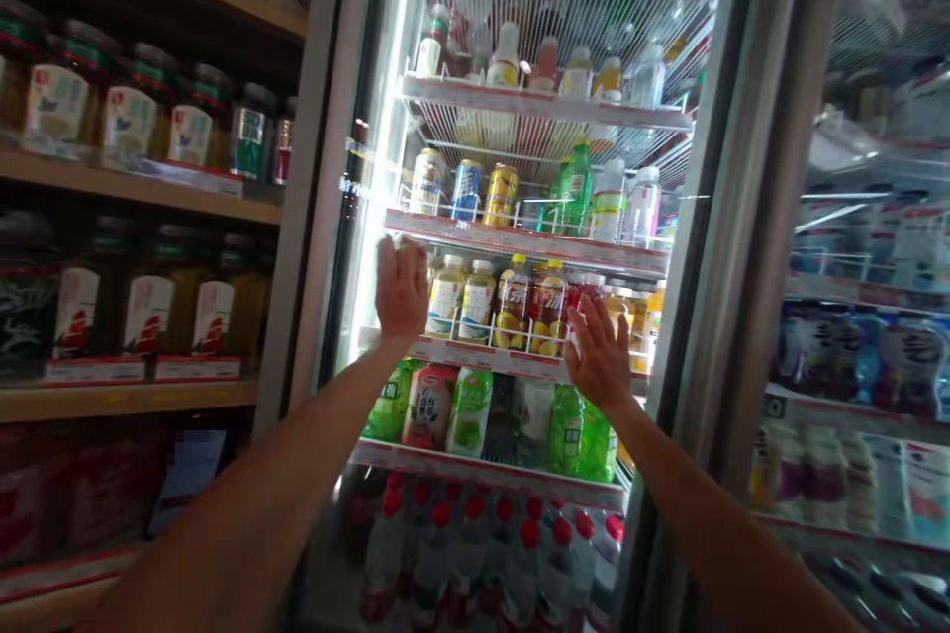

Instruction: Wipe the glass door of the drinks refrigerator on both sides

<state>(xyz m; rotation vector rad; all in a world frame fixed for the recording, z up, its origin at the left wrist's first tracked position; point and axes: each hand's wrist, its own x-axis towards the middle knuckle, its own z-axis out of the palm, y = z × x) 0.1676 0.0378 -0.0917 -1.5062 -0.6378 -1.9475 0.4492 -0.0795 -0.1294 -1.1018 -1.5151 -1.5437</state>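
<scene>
Both my arms reach forward to a lit drinks fridge (475, 346) with wire shelves. My left hand (402, 289), somewhat blurred, is raised with fingers stretched upward and nothing in it. It is nearest to the fridge's left side, beside pale-capped bottles (446, 297). On the right, my right hand (603, 353) has its fingers spread and holds nothing; it covers part of the same shelf, near yellow-capped bottles (550, 307) and orange drinks (638, 316). Whether either hand touches glass or a shelf, I cannot tell.
Several cans (501, 196) and a green bottle (576, 188) stand one shelf up. Green and red large bottles (430, 406) fill the shelf below, with red-capped bottles (512, 554) at the bottom. Wooden shelves (134, 183) of jars flank the left; another drinks cabinet (868, 287) is right.
</scene>
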